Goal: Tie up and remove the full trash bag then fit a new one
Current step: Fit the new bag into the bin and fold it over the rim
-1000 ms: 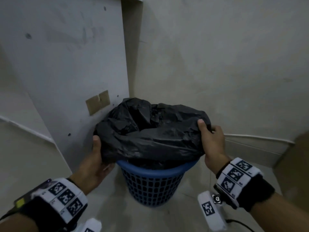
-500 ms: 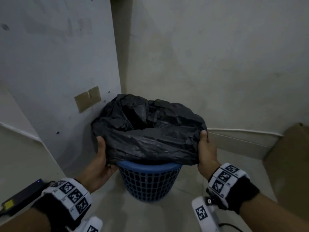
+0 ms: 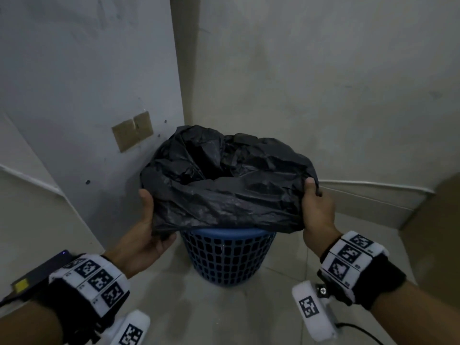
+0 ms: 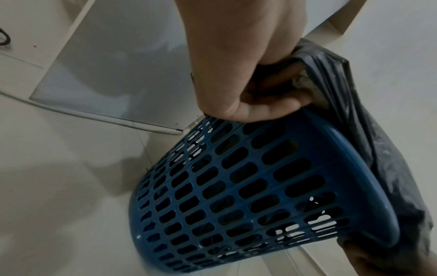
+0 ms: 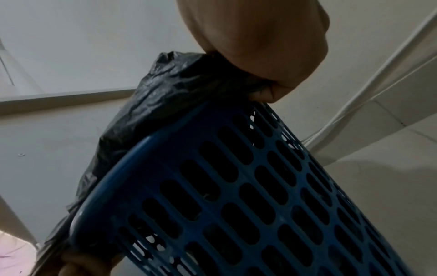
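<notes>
A black trash bag [image 3: 224, 185] lines a blue perforated bin [image 3: 227, 257] standing on the floor in a wall corner. The bag's top is lifted off the rim and bunched above it, its mouth still open. My left hand [image 3: 146, 227] grips the bag's left edge, thumb up along the plastic, fingers curled under it [image 4: 279, 87]. My right hand [image 3: 316, 207] grips the right edge, thumb on top. In the wrist views the bag [image 5: 165, 97] hangs over the blue rim [image 4: 354, 177] and the bin wall [image 5: 248, 196].
Walls close in behind and left of the bin; a grey panel [image 3: 87, 95] with a brown patch [image 3: 132, 131] stands at left. A brown cardboard sheet [image 3: 438, 232] leans at right. A dark device [image 3: 37, 275] lies at lower left. Tiled floor [image 3: 211, 314] lies before the bin.
Both hands kept their hold on the bag's edges while drawing slightly together and down; the bunched top sits a little closer to the rim. The view shifted.
</notes>
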